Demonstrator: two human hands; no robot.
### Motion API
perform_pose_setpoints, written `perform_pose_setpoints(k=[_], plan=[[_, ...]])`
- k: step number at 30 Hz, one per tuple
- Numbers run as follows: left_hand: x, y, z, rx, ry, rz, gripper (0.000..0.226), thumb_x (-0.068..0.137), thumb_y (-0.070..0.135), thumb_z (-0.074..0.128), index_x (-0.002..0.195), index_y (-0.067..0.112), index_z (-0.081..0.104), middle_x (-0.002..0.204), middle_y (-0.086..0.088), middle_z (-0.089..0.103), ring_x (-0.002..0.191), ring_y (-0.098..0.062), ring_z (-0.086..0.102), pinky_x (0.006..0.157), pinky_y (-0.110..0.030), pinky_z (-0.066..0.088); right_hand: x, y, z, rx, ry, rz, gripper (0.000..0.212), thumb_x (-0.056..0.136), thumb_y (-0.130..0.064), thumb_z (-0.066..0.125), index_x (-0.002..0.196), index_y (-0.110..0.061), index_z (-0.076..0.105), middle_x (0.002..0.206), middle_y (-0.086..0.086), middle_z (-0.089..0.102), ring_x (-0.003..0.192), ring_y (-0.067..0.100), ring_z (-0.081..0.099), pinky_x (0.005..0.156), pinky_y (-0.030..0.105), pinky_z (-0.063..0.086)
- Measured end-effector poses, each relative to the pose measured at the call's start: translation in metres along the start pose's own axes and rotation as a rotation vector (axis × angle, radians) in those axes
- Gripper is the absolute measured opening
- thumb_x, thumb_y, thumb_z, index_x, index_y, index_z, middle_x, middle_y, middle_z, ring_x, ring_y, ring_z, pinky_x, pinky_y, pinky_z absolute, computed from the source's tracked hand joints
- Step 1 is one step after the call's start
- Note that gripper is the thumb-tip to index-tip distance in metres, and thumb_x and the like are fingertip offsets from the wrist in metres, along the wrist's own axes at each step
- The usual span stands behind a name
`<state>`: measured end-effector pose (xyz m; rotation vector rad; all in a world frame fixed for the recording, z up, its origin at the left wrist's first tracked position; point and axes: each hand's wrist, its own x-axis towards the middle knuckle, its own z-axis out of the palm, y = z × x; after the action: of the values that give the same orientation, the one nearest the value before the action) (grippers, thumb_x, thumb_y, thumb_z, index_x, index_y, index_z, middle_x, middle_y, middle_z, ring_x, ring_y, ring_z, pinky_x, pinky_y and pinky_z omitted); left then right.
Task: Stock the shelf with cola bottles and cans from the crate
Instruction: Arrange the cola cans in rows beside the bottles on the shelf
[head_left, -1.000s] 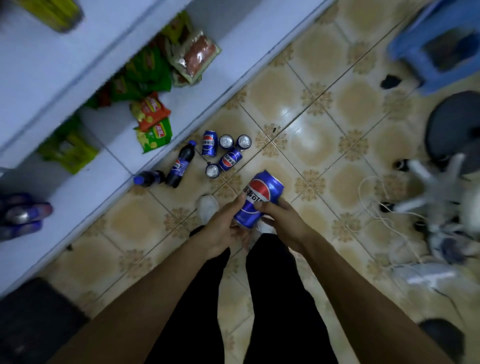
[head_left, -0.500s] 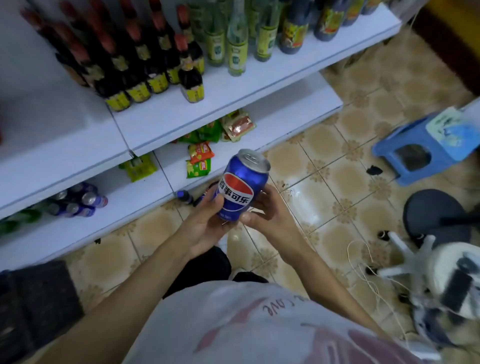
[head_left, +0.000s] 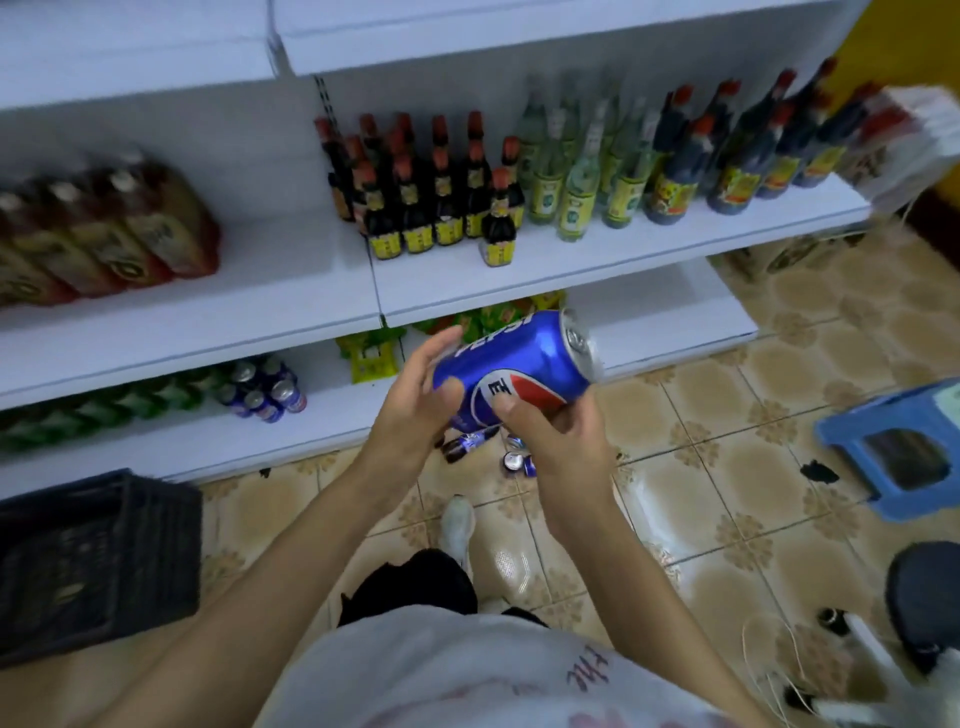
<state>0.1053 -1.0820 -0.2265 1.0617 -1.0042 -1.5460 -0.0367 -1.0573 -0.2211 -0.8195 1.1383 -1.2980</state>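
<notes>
A blue cola can (head_left: 519, 358) lies tilted on its side in front of the white shelf, its silver top pointing right. My left hand (head_left: 415, 405) cups its bottom end and my right hand (head_left: 550, 431) grips its lower side with the thumb on the logo. Several cola cans (head_left: 265, 389) stand on the low shelf board (head_left: 218, 436) at left. On the floor below my hands lie a cola bottle (head_left: 465, 444) and more cans (head_left: 517, 460), partly hidden. A dark crate (head_left: 93, 556) sits on the floor at lower left.
Dark sauce bottles (head_left: 426, 192), pale green bottles (head_left: 576, 171) and reddish bottles (head_left: 104, 228) fill the middle shelf. Snack packets (head_left: 371, 353) lie on the bottom board. A blue stool (head_left: 893, 447), a dark chair seat (head_left: 930, 597) and loose cables (head_left: 769, 665) are at right.
The view has risen from the floor to the shelves. Both hands have lifted the can and turned it from upright onto its side.
</notes>
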Motion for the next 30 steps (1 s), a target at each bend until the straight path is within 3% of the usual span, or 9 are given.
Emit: perform_pose_setpoints(k=[3,5,12,16,20,22,24,27,30], plan=[[-0.012,0.007,0.001,-0.366,0.140,-0.230,0.087,0.073,0.074,0.040,0.138,0.016,0.044,0.133,-0.007,0.058,0.114,-0.023,0.062,0.083,-0.036,0.054,-0.003,-0.006,0.008,-0.037,-0.042,-0.033,0.059,0.065,-0.015,0.076,0.120,-0.012,0.055,0.100,0.002,0.071,0.090,0.014,0.069,0.071,0.021,0.053],[-0.017,0.010,0.000,-0.489,0.198,-0.264,0.080,0.079,0.070,0.037,0.136,0.015,0.046,0.131,-0.009,0.059,0.117,-0.026,0.060,0.080,-0.037,0.054,-0.004,-0.012,0.012,-0.079,-0.079,-0.068,0.064,0.062,-0.017,0.078,0.121,-0.012,0.055,0.105,0.006,0.070,0.094,0.015,0.068,0.074,0.023,0.054],[-0.030,0.021,-0.015,-0.112,0.275,0.049,0.076,0.076,0.067,0.059,0.136,0.023,0.043,0.136,-0.002,0.055,0.120,-0.016,0.057,0.103,-0.046,0.044,0.012,-0.042,0.028,-0.459,-0.219,-0.354,0.064,0.068,-0.008,0.085,0.121,-0.027,0.054,0.114,-0.010,0.063,0.104,0.000,0.059,0.083,0.011,0.046],[-0.036,0.030,-0.032,0.232,0.222,0.302,0.091,0.058,0.064,0.078,0.135,0.040,0.037,0.143,0.012,0.043,0.132,-0.010,0.044,0.108,-0.045,0.039,0.022,-0.049,0.048,-0.625,-0.240,-0.457,0.070,0.063,-0.019,0.078,0.124,-0.038,0.050,0.121,-0.012,0.058,0.115,0.013,0.053,0.091,0.029,0.049],[-0.032,0.054,-0.038,0.476,0.302,0.523,0.105,0.058,0.045,0.084,0.144,0.019,0.031,0.144,0.005,0.040,0.135,-0.019,0.039,0.110,-0.046,0.036,0.029,-0.046,0.083,-0.687,-0.268,-0.498,0.076,0.058,-0.018,0.077,0.127,-0.037,0.050,0.119,-0.017,0.054,0.114,0.009,0.050,0.092,0.025,0.046],[-0.027,0.064,-0.044,0.517,0.412,0.614,0.108,0.059,0.053,0.082,0.144,0.013,0.030,0.144,-0.001,0.039,0.134,-0.021,0.040,0.109,-0.039,0.038,0.034,-0.041,0.105,-0.730,-0.261,-0.570,0.079,0.058,-0.017,0.079,0.129,-0.036,0.049,0.120,-0.018,0.051,0.114,0.008,0.048,0.093,0.025,0.044],[-0.021,0.076,-0.055,0.504,0.519,0.666,0.103,0.059,0.059,0.080,0.142,0.021,0.031,0.141,0.009,0.040,0.132,-0.018,0.042,0.107,-0.027,0.038,0.042,-0.034,0.129,-0.733,-0.259,-0.621,0.080,0.058,-0.019,0.077,0.131,-0.035,0.049,0.120,-0.018,0.049,0.114,0.008,0.047,0.093,0.026,0.044],[-0.007,0.098,-0.082,0.431,0.609,0.710,0.082,0.058,0.047,0.082,0.128,0.043,0.040,0.126,0.027,0.049,0.124,-0.007,0.048,0.099,-0.016,0.040,0.055,-0.030,0.170,-0.685,-0.242,-0.659,0.077,0.060,-0.024,0.076,0.132,-0.035,0.048,0.120,-0.018,0.049,0.115,0.007,0.047,0.092,0.018,0.042],[0.014,0.132,-0.118,0.397,0.664,0.762,0.067,0.057,0.040,0.082,0.116,0.038,0.051,0.114,0.024,0.058,0.113,-0.005,0.056,0.092,-0.017,0.045,0.073,-0.032,0.216,-0.577,-0.265,-0.646,0.078,0.066,-0.022,0.083,0.134,-0.034,0.047,0.127,-0.019,0.050,0.121,0.005,0.047,0.093,0.012,0.041]])
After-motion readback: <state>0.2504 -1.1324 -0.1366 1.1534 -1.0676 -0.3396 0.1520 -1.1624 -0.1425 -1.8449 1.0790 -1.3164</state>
